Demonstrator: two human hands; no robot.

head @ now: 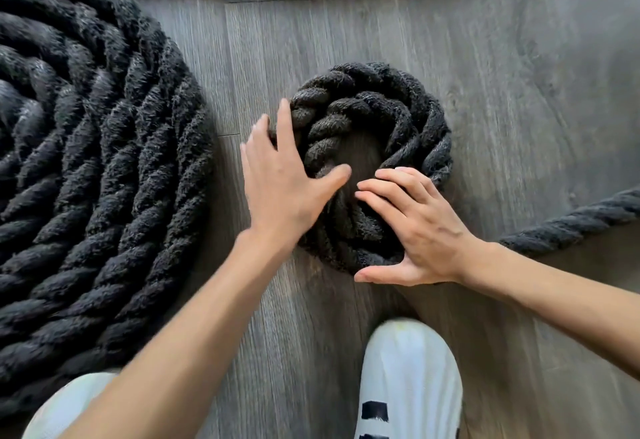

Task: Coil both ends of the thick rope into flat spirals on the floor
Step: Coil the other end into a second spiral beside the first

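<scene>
Rope (571,224): thick, black, fuzzy twisted strands; the free run came in from the right edge and fed into the small coil (408,109).
Big spiral (104,161): lay flat on the floor (346,40) at my left, many tight turns; looked finished.
Small coil: sat between my hands, ahead of my right shoe (412,379). It had only a couple of loose turns, with bare floor showing in the middle. Some turns seemed to ride up on each other.
Left hand (280,189): spread flat on the coil's left side, fingers (285,127) straight, thumb across the inner turn; gripped nothing.
Right hand (415,227): laid on the near-right turns, fingers lightly bent on top, thumb splayed at the outer edge; pressed, not wrapped round the rope.
Handling (my guess): heavy, stiff to bend, likely to spring open; rough nap, so not slippery; not fragile.
Where to hold: palms on the outer turn to squeeze it inward; to feed more, take the free run just beside where it joins the coil.
Progress: one end done, the second barely started.
</scene>
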